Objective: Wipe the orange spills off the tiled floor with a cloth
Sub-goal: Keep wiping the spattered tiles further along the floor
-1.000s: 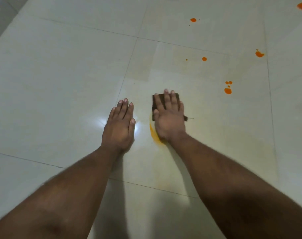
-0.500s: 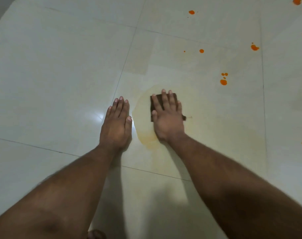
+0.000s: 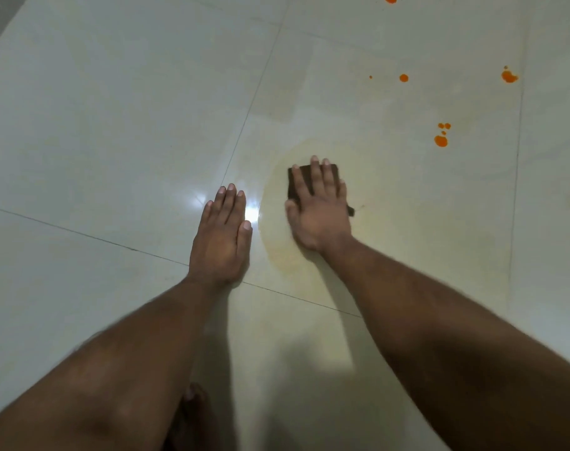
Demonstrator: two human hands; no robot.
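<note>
Head view showed the right hand (image 3: 319, 213) pressing flat on the brown cloth (image 3: 295, 183), the left hand (image 3: 222, 232) flat on the floor (image 3: 114, 125), and orange spots (image 3: 441, 140) far right, nearer the right hand.

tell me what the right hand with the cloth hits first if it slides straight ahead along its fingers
Bare tiled floor; the way looks free. The right hand presses the cloth. The orange drops sit off to its right.
</note>
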